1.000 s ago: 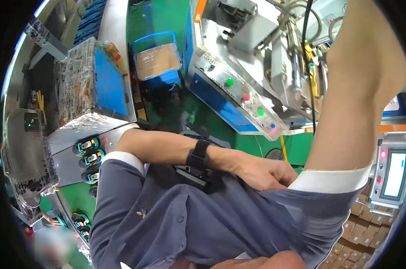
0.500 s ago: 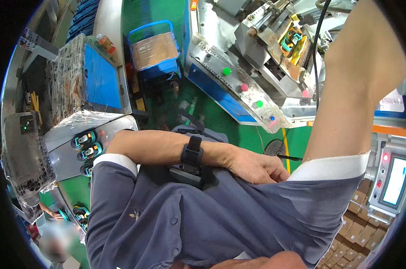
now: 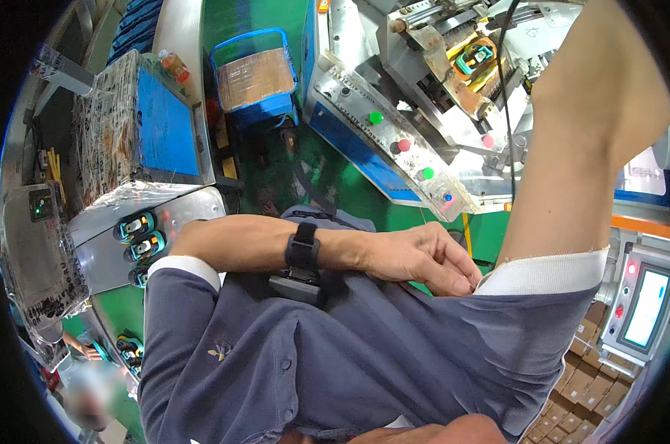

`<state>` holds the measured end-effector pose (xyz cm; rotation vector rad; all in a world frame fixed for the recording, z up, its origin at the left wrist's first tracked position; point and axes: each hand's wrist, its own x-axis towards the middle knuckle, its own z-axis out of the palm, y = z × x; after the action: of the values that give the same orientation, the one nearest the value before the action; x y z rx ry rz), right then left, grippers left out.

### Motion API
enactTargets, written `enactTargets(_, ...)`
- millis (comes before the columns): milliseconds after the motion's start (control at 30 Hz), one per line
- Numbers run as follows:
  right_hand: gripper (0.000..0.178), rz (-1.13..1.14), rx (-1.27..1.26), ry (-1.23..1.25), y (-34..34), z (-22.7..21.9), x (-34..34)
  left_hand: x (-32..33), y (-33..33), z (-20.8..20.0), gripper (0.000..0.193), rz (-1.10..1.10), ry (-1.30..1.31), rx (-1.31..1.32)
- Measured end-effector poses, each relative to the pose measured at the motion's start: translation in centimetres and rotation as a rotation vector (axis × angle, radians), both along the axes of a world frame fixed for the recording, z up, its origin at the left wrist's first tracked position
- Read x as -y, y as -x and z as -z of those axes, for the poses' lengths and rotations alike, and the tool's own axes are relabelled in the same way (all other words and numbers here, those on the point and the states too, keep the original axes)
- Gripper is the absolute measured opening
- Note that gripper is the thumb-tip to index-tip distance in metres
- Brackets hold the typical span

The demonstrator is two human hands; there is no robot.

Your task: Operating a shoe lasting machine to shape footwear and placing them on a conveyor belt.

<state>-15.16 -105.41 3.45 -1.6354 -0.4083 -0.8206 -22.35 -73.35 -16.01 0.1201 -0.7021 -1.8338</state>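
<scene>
Well, nearest to me was my grey-blue shirt (image 3: 364,348), and just beyond it my left hand (image 3: 416,259) lay across my body at four o'clock from the middle of my view. Its thumb and fingertips were drawn together on the inner edge of the white cuff (image 3: 549,274) of my right sleeve, which ran off at three o'clock from that hand; how much cloth they had between them I could not tell. A light grip on the hem alone seemed best to me, taking fabric and not skin. At nine o'clock from the hand, the black strap (image 3: 303,246) on my wrist carried a dark box (image 3: 294,290) close against the shirt, so I judged it wise to keep that from snagging. My right arm (image 3: 564,177) was raised between two and three o'clock, its hand out of sight, so I could not tell how that stood; keeping the arm steady would have helped the cloth lie flat.

Farther out, a black cable (image 3: 506,126) hung near that arm, a thing to keep my elbow off, and a panel with coloured buttons (image 3: 387,132) sat at one o'clock, best left unbumped. A blue cart (image 3: 261,112) stood at eleven.
</scene>
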Motion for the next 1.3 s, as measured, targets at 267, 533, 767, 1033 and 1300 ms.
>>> enactTargets(267, 0.051, -0.024, -0.009, 0.002, -1.0, 0.1, -0.6, -2.9, -1.9, 2.1, 0.029, -0.262, -0.190, -0.173)
enactTargets(533, 0.051, -0.042, 0.012, 0.009, -1.9, -0.1, -2.1, -2.9, -3.0, 2.0, 0.030, -0.346, -0.143, -0.084)
enactTargets(767, 0.050, -0.074, 0.045, 0.024, -2.8, -0.7, -3.3, -2.9, -3.9, 1.5, 0.030, -0.369, -0.097, -0.080)
enactTargets(1033, 0.049, -0.072, 0.064, 0.019, -2.8, -0.5, -4.6, -4.0, -4.4, 1.2, 0.028, -0.118, 0.072, 0.155)
enactTargets(1300, 0.049, -0.065, 0.088, 0.005, -2.6, 0.0, -5.6, -3.7, -5.7, 2.3, 0.032, -0.206, -0.055, 0.046)
